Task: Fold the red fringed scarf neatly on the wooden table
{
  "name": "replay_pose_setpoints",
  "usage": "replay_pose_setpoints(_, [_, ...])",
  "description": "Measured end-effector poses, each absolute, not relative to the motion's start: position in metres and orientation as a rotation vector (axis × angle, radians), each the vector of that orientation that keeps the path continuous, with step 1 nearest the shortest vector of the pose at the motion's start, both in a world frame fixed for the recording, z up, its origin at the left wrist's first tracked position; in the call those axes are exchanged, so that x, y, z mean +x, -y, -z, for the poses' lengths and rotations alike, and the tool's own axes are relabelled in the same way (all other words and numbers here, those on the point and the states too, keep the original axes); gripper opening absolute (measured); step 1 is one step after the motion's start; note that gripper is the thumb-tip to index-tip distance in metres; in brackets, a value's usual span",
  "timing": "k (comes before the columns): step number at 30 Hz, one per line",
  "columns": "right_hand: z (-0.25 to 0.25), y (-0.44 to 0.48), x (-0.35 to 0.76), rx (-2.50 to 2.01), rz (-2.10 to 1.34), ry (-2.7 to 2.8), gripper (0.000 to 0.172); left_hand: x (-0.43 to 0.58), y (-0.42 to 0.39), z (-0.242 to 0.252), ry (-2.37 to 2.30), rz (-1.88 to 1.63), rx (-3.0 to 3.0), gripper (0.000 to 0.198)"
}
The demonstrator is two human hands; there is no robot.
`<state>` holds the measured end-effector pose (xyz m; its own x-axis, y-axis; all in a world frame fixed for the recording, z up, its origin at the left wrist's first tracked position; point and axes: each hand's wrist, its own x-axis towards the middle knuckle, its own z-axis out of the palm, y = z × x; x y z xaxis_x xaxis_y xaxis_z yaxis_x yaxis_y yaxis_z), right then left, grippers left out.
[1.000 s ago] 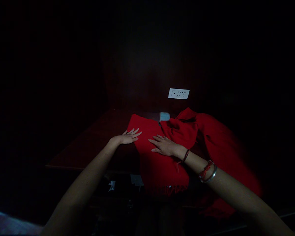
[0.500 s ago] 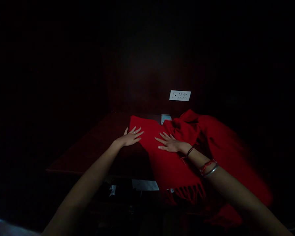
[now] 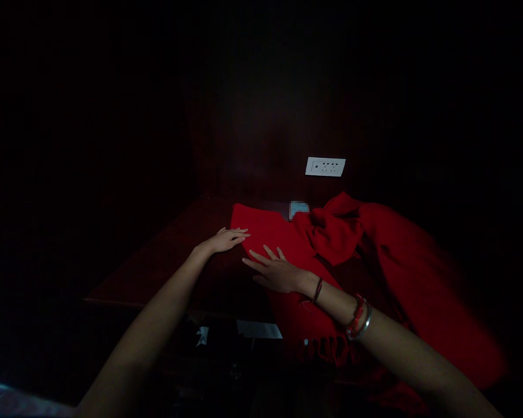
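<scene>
A red scarf (image 3: 259,221) with a fringed end lies over a dark wooden table (image 3: 157,255). Part of it is laid out flat, while the rest is bunched at the right and drapes over the front edge. My left hand (image 3: 230,238) rests at the flat part's left border, its fingers stretched over the cloth. Fingers spread, my right hand (image 3: 276,271) is over the scarf's left side, nearer the front; whether it presses on the cloth I cannot tell. Bracelets circle the right wrist and forearm.
A white socket plate (image 3: 325,166) is on the dark wall behind. A small, pixelated light-coloured item (image 3: 298,209) sits behind the scarf. Below the table's front edge shows a pale sheet (image 3: 260,330). Much of the surroundings is too dark to make out.
My right hand has moved left and toward me across the scarf. The left hand's fingers have drawn closer together and turned sideways. The view has shifted slightly.
</scene>
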<state>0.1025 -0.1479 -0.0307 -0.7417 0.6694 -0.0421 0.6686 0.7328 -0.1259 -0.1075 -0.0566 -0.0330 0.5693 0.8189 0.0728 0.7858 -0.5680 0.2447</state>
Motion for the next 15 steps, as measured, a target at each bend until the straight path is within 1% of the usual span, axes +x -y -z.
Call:
replay_pose_setpoints(3, [0.028,0.148,0.100,-1.143,-0.242,2.950,0.055,-0.103,0.056,0.035,-1.455,-0.355,2.663,0.042])
replay_pose_setpoints(6, [0.025,0.149,0.095,-1.161,-0.309,2.965,0.058,-0.101,0.058,0.037,-1.566,-0.191,2.588,0.050])
replay_pose_setpoints(9, [0.020,0.152,0.096,-1.126,-0.368,2.948,0.063,-0.104,0.059,0.036,-1.589,-0.001,2.487,0.053])
replay_pose_setpoints(12, [0.017,0.156,0.103,-1.107,-0.367,2.897,0.068,-0.107,0.059,0.032,-1.594,0.067,2.449,0.054])
replay_pose_setpoints(15, [0.017,0.159,0.111,-1.172,-0.347,2.870,0.068,-0.107,0.059,0.030,-1.579,0.107,2.442,0.054])
